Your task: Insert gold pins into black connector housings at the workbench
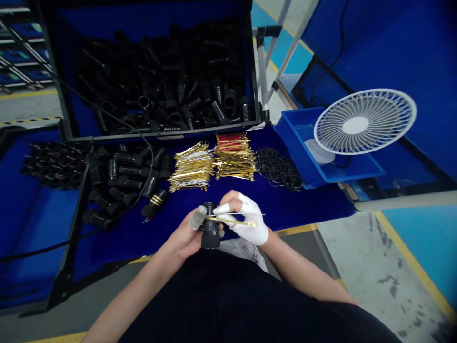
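Black ribbed plastic cylindrical connector stands upright in L hand, fingers curled round it, grey finger cot on one digit. R hand, white-taped, pinches thin gold strip against connector, just above blue-covered table. L to R on table: rows of black ribbed connectors, w/ black-framed crate of black parts behind; loose gold strip bundle; red-and-gold strip bundle; black rubber O-rings; blue plastic tray under white plastic fan.
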Motion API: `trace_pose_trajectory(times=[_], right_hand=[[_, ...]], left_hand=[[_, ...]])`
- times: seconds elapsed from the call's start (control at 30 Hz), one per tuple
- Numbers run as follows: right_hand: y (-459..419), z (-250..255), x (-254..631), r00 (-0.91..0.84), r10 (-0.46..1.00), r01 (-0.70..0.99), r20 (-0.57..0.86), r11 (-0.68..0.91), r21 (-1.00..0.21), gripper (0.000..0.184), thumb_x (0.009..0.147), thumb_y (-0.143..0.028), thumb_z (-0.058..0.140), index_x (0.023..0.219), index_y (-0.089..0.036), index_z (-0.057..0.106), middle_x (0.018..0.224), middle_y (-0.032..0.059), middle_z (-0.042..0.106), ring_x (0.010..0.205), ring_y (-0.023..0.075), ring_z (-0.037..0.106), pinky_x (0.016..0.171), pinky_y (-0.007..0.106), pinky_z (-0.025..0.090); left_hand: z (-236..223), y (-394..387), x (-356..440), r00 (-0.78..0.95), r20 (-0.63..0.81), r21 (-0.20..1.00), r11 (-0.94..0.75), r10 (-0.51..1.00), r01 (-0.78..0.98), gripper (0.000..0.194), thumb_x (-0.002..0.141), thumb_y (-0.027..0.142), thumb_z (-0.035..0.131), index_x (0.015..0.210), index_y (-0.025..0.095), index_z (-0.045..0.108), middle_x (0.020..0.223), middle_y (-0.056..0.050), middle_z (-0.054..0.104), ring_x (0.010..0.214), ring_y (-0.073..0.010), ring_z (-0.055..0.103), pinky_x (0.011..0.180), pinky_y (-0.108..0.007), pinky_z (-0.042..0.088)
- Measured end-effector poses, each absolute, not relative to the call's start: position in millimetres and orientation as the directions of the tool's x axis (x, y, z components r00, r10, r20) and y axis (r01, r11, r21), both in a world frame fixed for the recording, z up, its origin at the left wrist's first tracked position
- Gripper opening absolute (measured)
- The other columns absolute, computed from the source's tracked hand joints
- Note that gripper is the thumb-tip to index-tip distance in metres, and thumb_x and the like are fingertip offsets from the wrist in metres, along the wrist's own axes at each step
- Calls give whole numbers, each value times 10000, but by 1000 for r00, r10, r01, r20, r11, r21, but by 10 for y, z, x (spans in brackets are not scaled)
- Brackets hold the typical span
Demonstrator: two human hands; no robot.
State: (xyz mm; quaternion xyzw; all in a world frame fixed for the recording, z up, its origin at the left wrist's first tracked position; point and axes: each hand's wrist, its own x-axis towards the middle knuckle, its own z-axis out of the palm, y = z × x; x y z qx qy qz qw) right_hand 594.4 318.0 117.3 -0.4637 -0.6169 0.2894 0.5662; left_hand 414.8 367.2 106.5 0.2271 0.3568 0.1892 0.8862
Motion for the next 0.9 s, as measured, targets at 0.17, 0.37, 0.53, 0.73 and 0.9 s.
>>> trace_pose_trajectory(times=[0.17,0.37,0.53,0.73,0.9], right_hand=[[3137,1188,5850,313,875,350,368,254,-902,148,885,-211,598,765,-224,511,776,0,510,715,165,538,685,317,449],[3107,1285,5920,120,929,518,350,242,-820,59,873,-172,573,837,-215,554,845,27,570,768,179,570,729,315,459],[3141,1218,5988,221,954,481,204,76,-873,106,868,-176,572,779,-209,526,774,11,576,748,181,583,733,320,445],[3087,1199,5980,116,960,469,256,174,-866,77,906,-187,572,840,-210,604,813,25,632,758,174,603,723,313,464],[3059,1112,6026,-14,900,440,435,396,-806,103,925,-255,610,836,-219,647,772,32,620,686,164,575,660,315,446]], left_hand=[[1199,3611,4262,665,-457,611,752,591,-248,495,826,426,767,1233,161,665,1112,-128,715,908,-215,696,769,-325,586],[1261,3669,4280,638,-437,716,675,633,-179,593,823,392,777,1362,256,571,1068,-66,669,846,-156,649,727,-283,574],[1215,3645,4292,589,-437,728,652,680,-213,366,734,392,847,961,183,651,829,7,611,709,-100,588,639,-205,519],[1051,3663,4311,594,-372,845,526,713,-102,363,712,427,851,817,132,668,694,7,579,585,-87,501,524,-194,409],[1065,3842,4276,595,-308,917,398,743,-22,318,844,448,719,949,148,728,883,-71,674,755,-166,620,673,-273,485]])
